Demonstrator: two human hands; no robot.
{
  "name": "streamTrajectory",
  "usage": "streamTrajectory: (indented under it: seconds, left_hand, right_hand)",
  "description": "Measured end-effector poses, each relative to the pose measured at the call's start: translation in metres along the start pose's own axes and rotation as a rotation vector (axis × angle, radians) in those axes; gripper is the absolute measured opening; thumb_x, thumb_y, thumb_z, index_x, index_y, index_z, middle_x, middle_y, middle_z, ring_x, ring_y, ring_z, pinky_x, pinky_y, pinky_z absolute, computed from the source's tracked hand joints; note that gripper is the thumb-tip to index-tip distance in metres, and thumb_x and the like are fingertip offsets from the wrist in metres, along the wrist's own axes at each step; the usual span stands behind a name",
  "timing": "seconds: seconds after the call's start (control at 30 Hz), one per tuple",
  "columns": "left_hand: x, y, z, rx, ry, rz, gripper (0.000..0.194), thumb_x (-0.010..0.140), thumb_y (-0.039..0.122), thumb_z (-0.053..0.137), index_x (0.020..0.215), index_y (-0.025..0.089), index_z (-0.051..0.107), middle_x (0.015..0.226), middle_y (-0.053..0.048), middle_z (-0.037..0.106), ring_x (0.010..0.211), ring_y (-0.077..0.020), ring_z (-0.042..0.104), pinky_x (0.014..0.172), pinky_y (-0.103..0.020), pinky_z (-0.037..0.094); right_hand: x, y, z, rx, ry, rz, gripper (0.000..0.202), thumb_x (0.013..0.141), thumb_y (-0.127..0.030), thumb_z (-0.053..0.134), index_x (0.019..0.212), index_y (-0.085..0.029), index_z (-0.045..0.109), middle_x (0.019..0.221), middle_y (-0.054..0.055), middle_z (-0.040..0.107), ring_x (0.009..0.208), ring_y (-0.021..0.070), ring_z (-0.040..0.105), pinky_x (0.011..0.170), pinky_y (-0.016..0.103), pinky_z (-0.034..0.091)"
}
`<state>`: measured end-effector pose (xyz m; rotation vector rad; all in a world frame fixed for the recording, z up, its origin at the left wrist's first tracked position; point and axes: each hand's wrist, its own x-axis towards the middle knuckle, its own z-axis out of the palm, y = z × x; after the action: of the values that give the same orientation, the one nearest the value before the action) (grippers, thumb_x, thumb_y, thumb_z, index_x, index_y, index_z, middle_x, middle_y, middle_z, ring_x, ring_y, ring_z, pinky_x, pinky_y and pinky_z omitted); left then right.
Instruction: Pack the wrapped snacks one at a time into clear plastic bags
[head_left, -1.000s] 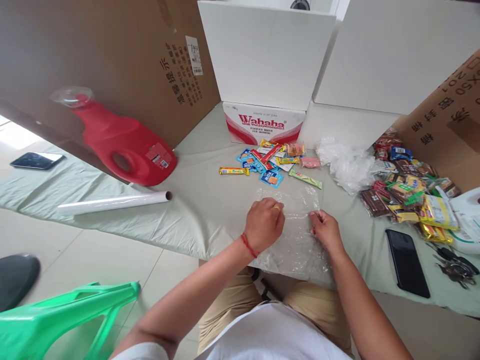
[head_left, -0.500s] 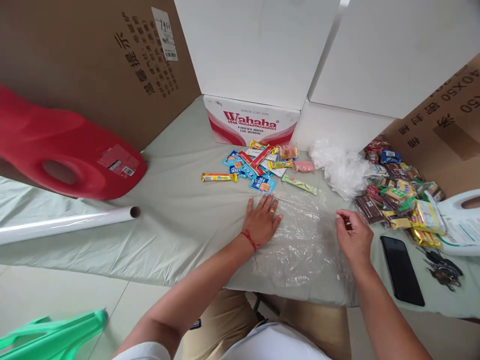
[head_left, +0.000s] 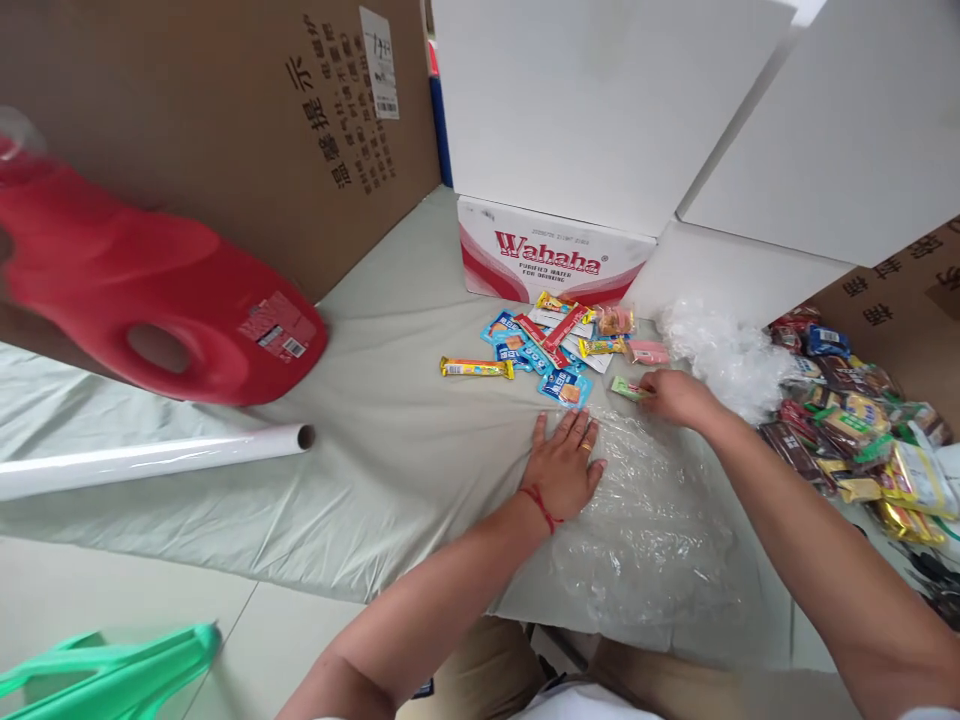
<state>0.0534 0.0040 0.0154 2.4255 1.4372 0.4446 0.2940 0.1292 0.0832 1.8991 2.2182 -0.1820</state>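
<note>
My left hand (head_left: 562,465) lies flat with fingers spread, pressing on the cloth and the left edge of a clear plastic bag (head_left: 652,530). The fingers of my right hand (head_left: 679,400) are closed on the right end of a slim green snack packet (head_left: 625,388), which lies just beyond the bag; its gripped end is hidden. Behind my left fingertips is a pile of blue snack packets (head_left: 564,388), red stick packets (head_left: 566,338) and small yellow ones (head_left: 600,347). A pink packet (head_left: 646,352) sits right of the pile, a yellow stick packet (head_left: 476,368) left of it.
A white Wahaha carton (head_left: 555,255) stands behind the pile. Crumpled clear plastic (head_left: 724,350) and a heap of wrapped snacks (head_left: 847,410) are at right. A red jug (head_left: 202,300) and a white roll (head_left: 165,455) occupy the left. A green stool (head_left: 127,670) is below.
My right hand has moved forward and left from the bag's right side and closed on the green packet. My left hand stays flat on the bag's edge. The view has shifted left.
</note>
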Motion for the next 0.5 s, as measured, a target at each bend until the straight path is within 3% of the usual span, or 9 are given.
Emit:
streamTrajectory:
  seconds: [0.1, 0.2, 0.33, 0.5]
  left_hand:
    - [0.0, -0.001, 0.0, -0.017, -0.002, 0.007, 0.06, 0.105, 0.049, 0.029, 0.157, 0.022, 0.041, 0.168, -0.008, 0.034, 0.156, -0.0285, 0.028, 0.127, -0.066, 0.013]
    - [0.001, -0.002, 0.0, -0.023, 0.0, 0.001, 0.06, 0.105, 0.049, 0.029, 0.157, 0.022, 0.041, 0.168, -0.008, 0.034, 0.156, -0.028, 0.028, 0.128, -0.065, 0.012]
    - [0.001, -0.002, 0.0, -0.016, -0.004, 0.0, 0.061, 0.105, 0.05, 0.028, 0.157, 0.021, 0.041, 0.168, -0.008, 0.035, 0.156, -0.0281, 0.028, 0.127, -0.066, 0.013]
    - [0.001, -0.003, 0.0, -0.025, 0.001, 0.011, 0.061, 0.104, 0.049, 0.03, 0.156, 0.021, 0.042, 0.167, -0.009, 0.036, 0.156, -0.0287, 0.028, 0.127, -0.065, 0.014]
  right_hand:
    - [0.007, 0.004, -0.024, 0.008, 0.136, -0.037, 0.021, 0.083, -0.038, 0.068, 0.097, -0.023, 0.076, 0.093, 0.007, 0.075, 0.078, 0.023, 0.065, 0.064, 0.03, 0.038]
    - [0.034, -0.01, -0.042, 0.057, 0.311, -0.145, 0.031, 0.09, -0.036, 0.063, 0.115, -0.022, 0.073, 0.111, 0.009, 0.073, 0.095, 0.0246, 0.066, 0.074, 0.03, 0.043]
    - [0.074, -0.041, -0.037, 0.01, 0.176, -0.274, 0.043, 0.086, -0.021, 0.066, 0.129, -0.021, 0.069, 0.131, 0.011, 0.067, 0.11, 0.0248, 0.064, 0.083, 0.029, 0.045]
    - [0.086, -0.04, -0.032, -0.061, 0.082, -0.241, 0.033, 0.087, -0.029, 0.068, 0.118, -0.022, 0.074, 0.118, 0.01, 0.073, 0.096, 0.0258, 0.066, 0.073, 0.03, 0.043]
